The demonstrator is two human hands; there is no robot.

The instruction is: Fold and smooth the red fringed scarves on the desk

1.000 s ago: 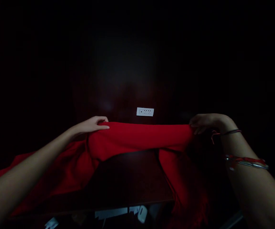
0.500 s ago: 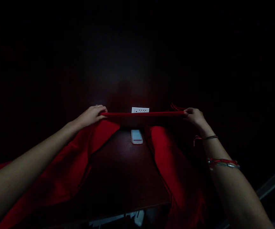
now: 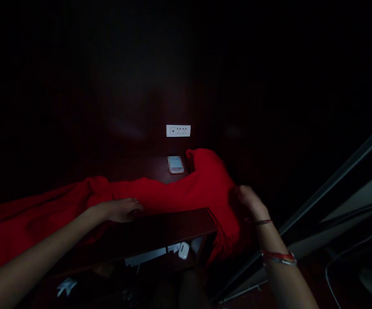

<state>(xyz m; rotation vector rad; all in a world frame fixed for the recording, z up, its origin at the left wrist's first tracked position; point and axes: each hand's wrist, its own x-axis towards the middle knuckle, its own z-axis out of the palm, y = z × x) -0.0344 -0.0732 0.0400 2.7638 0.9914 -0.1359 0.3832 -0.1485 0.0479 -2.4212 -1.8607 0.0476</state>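
A red scarf (image 3: 179, 193) with a fringed end lies across the dark wooden desk (image 3: 186, 223) and hangs over its right end. At the scarf's near edge is my left hand (image 3: 123, 210), fingers curled, with a ring on one of them. Whatever may be in those fingers is hidden. My right hand (image 3: 250, 199) is beside the scarf's right edge, bent inward. Its fingertips are dark and blurred, so I cannot tell whether they grip the cloth.
A phone-like flat object (image 3: 175, 165), its face pixelated, lies behind the scarf. On the wall is a white power socket (image 3: 178, 131). Under the desktop sits a white earbud case (image 3: 183, 250) among papers. A pale cable (image 3: 329, 274) runs at lower right.
The scarf's stretched upper edge has come down toward me and now lies across the desk. Both hands have moved lower and nearer. The view has shifted, showing more at lower right.
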